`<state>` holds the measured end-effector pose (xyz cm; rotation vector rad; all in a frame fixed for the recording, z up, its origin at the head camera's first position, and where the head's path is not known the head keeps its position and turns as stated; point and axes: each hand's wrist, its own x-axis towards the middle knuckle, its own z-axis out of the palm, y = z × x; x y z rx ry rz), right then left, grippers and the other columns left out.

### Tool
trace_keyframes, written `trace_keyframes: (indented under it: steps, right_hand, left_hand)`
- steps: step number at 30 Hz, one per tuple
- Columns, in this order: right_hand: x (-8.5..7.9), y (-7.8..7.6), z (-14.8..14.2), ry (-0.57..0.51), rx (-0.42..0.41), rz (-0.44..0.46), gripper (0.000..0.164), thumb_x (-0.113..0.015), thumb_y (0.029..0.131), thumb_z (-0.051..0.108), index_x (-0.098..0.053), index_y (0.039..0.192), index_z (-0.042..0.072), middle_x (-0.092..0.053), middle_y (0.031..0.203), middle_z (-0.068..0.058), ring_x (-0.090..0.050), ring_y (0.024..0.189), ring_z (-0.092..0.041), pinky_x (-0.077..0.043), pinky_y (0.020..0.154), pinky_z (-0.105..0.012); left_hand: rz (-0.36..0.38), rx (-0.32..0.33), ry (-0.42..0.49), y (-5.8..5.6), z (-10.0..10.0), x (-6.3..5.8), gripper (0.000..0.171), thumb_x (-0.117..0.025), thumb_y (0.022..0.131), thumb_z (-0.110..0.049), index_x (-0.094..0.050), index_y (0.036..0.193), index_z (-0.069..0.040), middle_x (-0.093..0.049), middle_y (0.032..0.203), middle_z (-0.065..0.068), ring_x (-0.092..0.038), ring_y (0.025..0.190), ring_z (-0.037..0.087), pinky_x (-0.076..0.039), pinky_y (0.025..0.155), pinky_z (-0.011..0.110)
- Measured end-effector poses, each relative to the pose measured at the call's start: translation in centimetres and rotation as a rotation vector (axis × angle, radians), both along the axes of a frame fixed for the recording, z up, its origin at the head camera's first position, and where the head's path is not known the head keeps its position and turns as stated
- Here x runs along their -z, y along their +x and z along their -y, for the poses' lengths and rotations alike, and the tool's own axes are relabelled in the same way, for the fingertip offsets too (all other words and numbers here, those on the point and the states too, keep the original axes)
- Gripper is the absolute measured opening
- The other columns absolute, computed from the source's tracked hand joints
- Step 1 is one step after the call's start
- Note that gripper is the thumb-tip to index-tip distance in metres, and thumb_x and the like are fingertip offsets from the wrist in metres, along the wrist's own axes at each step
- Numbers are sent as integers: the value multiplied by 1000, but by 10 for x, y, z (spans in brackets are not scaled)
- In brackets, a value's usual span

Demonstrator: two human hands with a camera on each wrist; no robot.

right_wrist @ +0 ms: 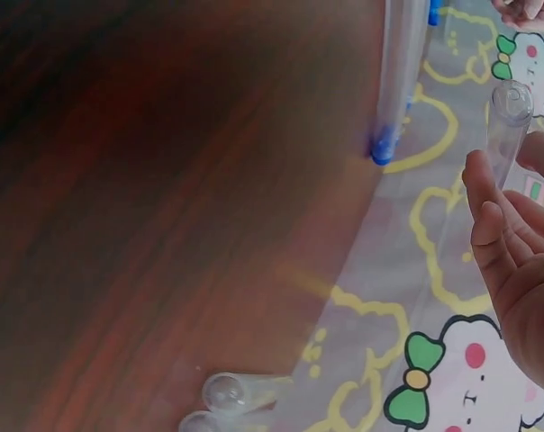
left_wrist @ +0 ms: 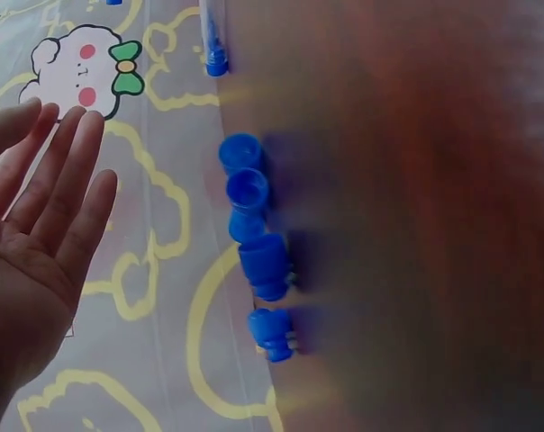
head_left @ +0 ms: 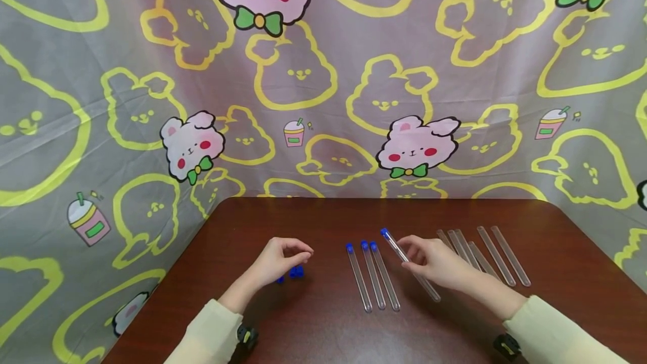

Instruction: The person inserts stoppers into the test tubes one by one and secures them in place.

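The right grip [head_left: 429,261] pinches a capped tube [head_left: 425,285] near mid-length, presumably for balance; the left grip [head_left: 274,263], relaxed, empty, hovers near blue caps [head_left: 299,271].

Blue caps [left_wrist: 265,265], seemingly colourless tubes [head_left: 374,277]

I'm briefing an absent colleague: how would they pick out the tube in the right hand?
On the dark reddish-brown table, look just right of centre for the right hand. It holds a slim clear tube with a blue cap on its far end. Three more capped tubes lie to its left, and the tubes to its right show no caps; this alone is held.
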<state>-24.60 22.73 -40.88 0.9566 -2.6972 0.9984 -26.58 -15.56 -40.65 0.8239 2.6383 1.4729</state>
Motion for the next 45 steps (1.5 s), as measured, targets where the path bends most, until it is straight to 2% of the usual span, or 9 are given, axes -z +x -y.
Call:
trace_keyframes:
  steps: [6,9,12,16,19,23,31,40,45]
  right_hand:
    - [8,-4,1,9,-17,5,39,-75,86,11,-57,118,-1,-59,79,11,-54,63,-1,-49,55,-24]
    - [12,-6,1,23,-18,14,38,-74,87,12,-57,118,-1,-59,78,11,-54,63,-1,-48,55,-23]
    - [16,-9,1,31,-16,20,37,-73,87,11,-58,118,-1,-58,77,12,-54,62,-1,-48,54,-23]
    - [21,-13,0,25,-22,25,35,-73,86,9,-58,115,-3,-58,75,11,-53,61,-1,-48,54,-23]
    - [24,-16,0,13,-32,46,34,-73,86,8,-58,113,-4,-58,73,10,-53,59,-2,-48,52,-24]
    - [28,-19,2,16,-28,75,33,-74,85,5,-58,111,-6,-57,69,10,-52,55,-2,-48,51,-24]
    - [32,-21,6,63,0,95,34,-74,84,4,-58,111,-8,-54,62,10,-52,48,-1,-46,48,-23]
    - [30,-23,11,82,40,174,38,-73,86,5,-56,116,-9,-51,58,5,-54,44,-8,-47,47,-23]
    - [32,-24,15,87,54,206,39,-72,87,6,-55,119,-7,-51,58,3,-54,42,-12,-47,45,-24]
  left_hand:
    - [-10,-17,-30,3,6,6,18,-70,91,-18,-74,101,-4,-73,92,8,-69,81,18,-54,73,26]
    - [-6,-23,-35,4,8,8,17,-70,91,-17,-74,101,-4,-73,92,4,-69,81,13,-54,73,26]
    - [-7,-28,-44,5,10,10,17,-70,91,-16,-74,102,-3,-73,92,2,-69,80,13,-54,72,26]
    - [-16,-44,-71,10,8,4,13,-69,91,-11,-74,100,-5,-73,93,3,-68,83,16,-53,75,28]
    - [-27,-47,-87,9,10,6,12,-69,91,-12,-74,100,-6,-73,96,1,-67,88,16,-52,79,29]
    - [-39,-39,-105,2,16,14,15,-70,91,-18,-75,100,-7,-72,97,-4,-66,91,14,-51,81,29]
    - [-40,-30,-140,1,23,14,18,-71,91,-20,-75,101,-7,-71,98,-6,-65,95,15,-51,87,37]
    - [-34,-40,-161,-2,33,16,16,-70,91,-19,-75,100,-8,-71,95,-4,-64,86,15,-52,75,28]
    - [-34,-56,-169,-2,36,15,15,-70,91,-17,-75,99,-6,-71,93,-4,-63,82,13,-52,73,28]
